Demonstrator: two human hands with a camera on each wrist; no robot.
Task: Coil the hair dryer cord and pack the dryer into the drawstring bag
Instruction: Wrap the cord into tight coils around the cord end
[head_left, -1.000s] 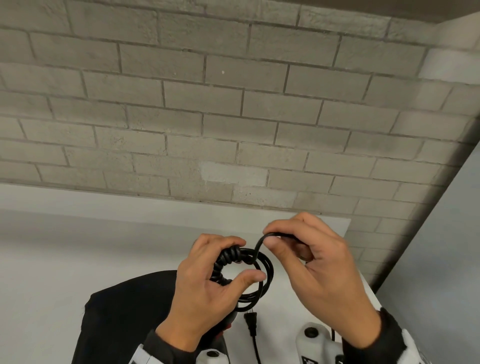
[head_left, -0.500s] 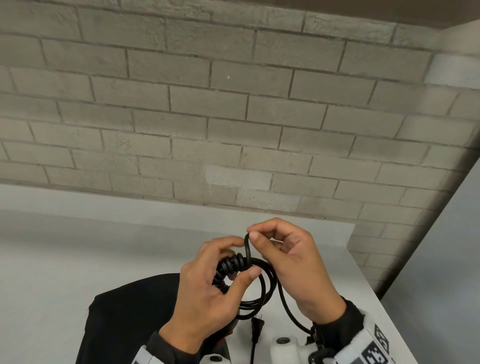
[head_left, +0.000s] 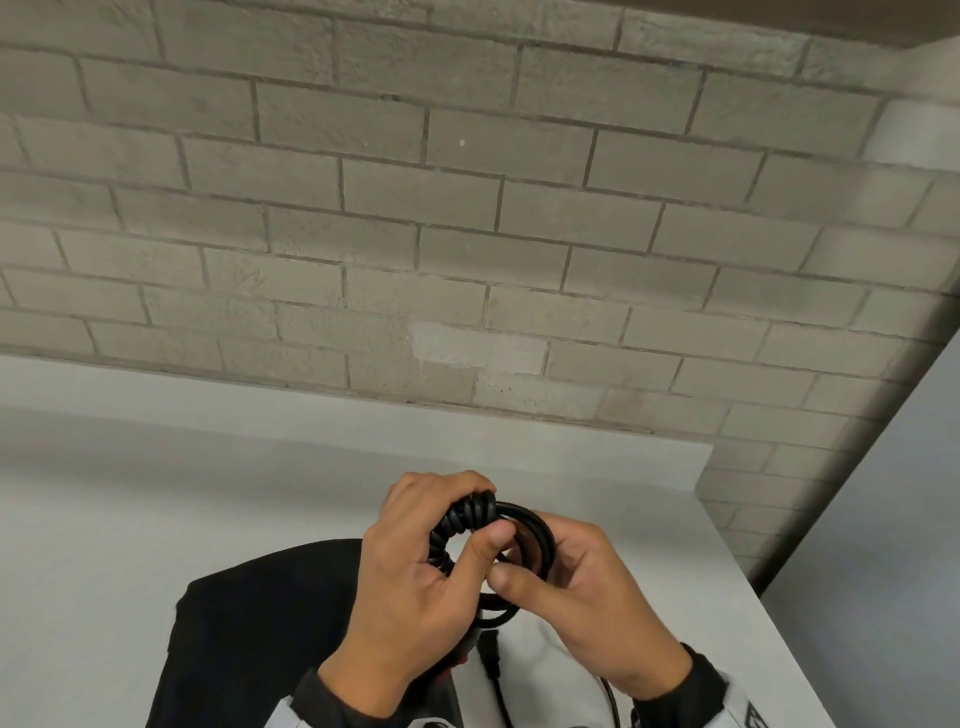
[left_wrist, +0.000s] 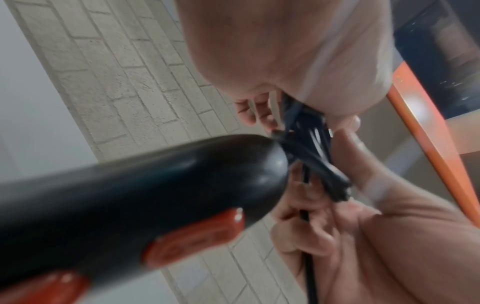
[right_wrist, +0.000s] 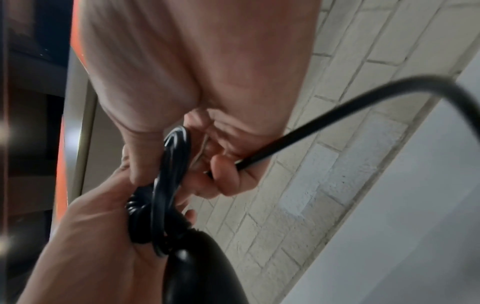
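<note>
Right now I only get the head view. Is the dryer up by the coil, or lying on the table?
Observer: Up by the coil. In the left wrist view the dryer handle's end meets it, with red buttons showing.
Operator: And the loose end?
Observer: In the right wrist view the cord arcs out from the right hand's curled fingers.

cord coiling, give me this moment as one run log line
step: coiling cord | left hand: holds coil | right hand: pinches loose strand | bag: on table, dryer not packed
</note>
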